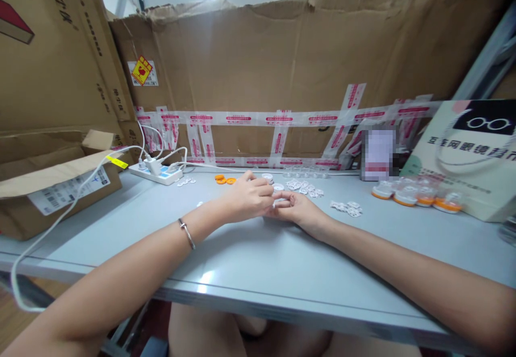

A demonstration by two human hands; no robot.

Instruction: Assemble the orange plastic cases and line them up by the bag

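My left hand (248, 198), with a thin bracelet on its wrist, rests on the grey table (258, 260) with its fingers curled and pinched together. My right hand (296, 210) meets it fingertip to fingertip, fingers also pressed together. Whatever small piece sits between them is too small to name. Just beyond the hands lie a small white round part (278, 187), a scatter of small white pieces (304, 187) and two orange rings (224, 180).
A white power strip (155, 172) with a long white cable lies at the back left beside an open cardboard box (48, 185). Clear cases with orange bases (417, 195) stand at the right by a paper bag (475, 158). A taped cardboard wall (282, 77) closes the back.
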